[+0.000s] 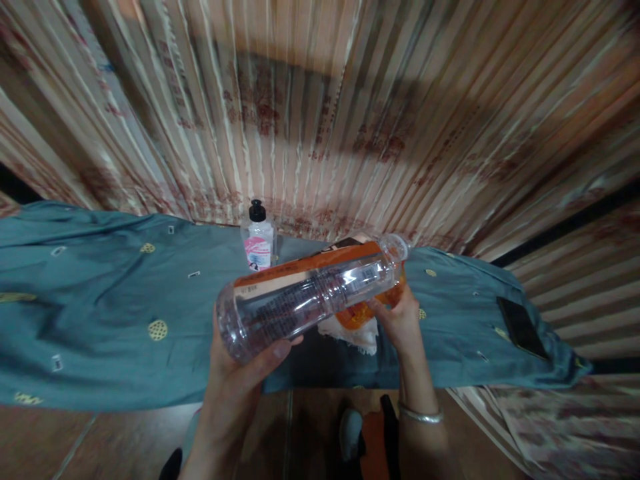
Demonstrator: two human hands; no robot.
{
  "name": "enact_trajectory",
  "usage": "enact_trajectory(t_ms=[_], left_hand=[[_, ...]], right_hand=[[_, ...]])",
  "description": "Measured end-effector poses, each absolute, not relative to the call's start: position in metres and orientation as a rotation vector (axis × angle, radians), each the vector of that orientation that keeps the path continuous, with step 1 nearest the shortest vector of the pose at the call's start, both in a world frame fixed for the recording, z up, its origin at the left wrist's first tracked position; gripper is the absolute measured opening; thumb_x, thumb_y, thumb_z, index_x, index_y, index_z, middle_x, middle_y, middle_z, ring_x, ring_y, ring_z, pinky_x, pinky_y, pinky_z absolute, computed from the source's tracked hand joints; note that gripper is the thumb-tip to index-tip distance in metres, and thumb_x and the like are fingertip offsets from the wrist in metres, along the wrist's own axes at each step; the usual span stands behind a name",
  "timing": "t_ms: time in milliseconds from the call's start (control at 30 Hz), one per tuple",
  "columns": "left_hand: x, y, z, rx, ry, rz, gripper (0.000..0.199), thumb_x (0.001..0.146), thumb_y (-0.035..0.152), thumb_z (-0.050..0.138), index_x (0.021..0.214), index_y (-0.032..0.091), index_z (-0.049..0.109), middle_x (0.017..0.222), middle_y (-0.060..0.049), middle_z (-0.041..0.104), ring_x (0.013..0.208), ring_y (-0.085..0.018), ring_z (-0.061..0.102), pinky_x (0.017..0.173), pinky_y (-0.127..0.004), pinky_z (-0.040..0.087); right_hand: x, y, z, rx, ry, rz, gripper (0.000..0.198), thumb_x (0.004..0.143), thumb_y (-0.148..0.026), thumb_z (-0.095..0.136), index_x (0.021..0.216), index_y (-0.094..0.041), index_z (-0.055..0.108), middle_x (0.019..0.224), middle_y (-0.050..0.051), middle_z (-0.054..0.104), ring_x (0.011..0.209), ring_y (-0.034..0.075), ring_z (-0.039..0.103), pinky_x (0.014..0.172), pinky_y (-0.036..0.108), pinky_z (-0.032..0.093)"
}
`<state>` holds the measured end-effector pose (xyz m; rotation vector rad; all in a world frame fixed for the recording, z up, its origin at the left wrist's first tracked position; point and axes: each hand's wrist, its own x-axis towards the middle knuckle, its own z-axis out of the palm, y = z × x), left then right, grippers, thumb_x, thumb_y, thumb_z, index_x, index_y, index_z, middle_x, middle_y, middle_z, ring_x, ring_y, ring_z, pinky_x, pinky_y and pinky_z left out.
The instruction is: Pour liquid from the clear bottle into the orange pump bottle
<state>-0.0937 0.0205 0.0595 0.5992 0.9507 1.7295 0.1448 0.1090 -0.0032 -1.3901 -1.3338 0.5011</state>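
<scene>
A large clear plastic bottle [305, 303] with an orange and cream label lies slantwise in the air, its uncapped-looking neck up to the right. My left hand [245, 373] is closed around its base, thumb along the underside. Behind and below it is an orange see-through container [357, 313], partly hidden by the bottle. My right hand [403, 317] is closed on this orange container, thumb close under the clear bottle; its other fingers are mostly hidden. Beneath the container lies a white frayed cloth [367, 337].
A pump-top bottle [259, 243] with black cap and pink label stands at the back of the teal-covered table [115, 300]. A dark phone [521, 327] lies at the right. A pleated patterned curtain [320, 120] hangs right behind the table.
</scene>
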Motion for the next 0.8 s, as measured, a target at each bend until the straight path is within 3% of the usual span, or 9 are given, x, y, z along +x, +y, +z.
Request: enact_trajectory(t_ms=[800], left_hand=[[-0.0974,0.0137,0.0636,0.638,0.986,1.744,0.075,0.061,0.020,0.094,0.128,0.031,0.062,0.115,-0.002,0.077,0.091,-0.026,0.077,0.067,-0.036,0.067]], right_hand=[[0.1403,0.1077,-0.0036,-1.459,-1.325,0.428,0.066,0.063,-0.057,0.085,0.112,-0.018,0.064,0.103,0.014,0.079,0.094,0.035,0.076,0.086,0.051,0.060]])
